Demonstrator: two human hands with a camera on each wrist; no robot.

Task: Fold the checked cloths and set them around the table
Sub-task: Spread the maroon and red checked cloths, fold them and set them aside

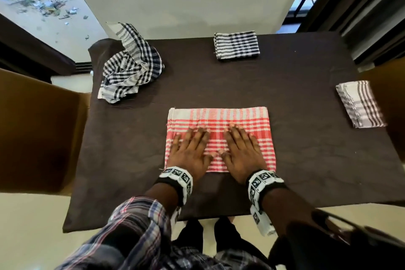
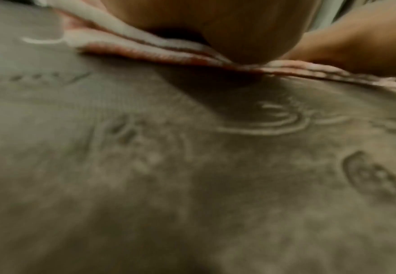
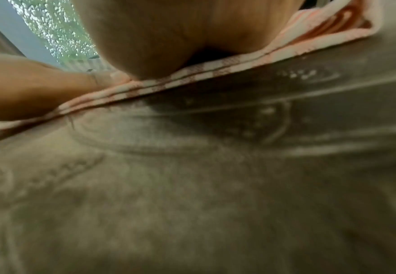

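Both hands lie flat, fingers straight, side by side, thumbs nearly touching: left hand and right hand press the folded red cloth on the near middle of the table. A folded black cloth sits at the far edge, a grey one at the right, and a crumpled cloth at far left. Sliding the palms could drag the layers askew.

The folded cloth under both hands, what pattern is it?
Red and white checks, on the folded cloth; the head view shows it best.
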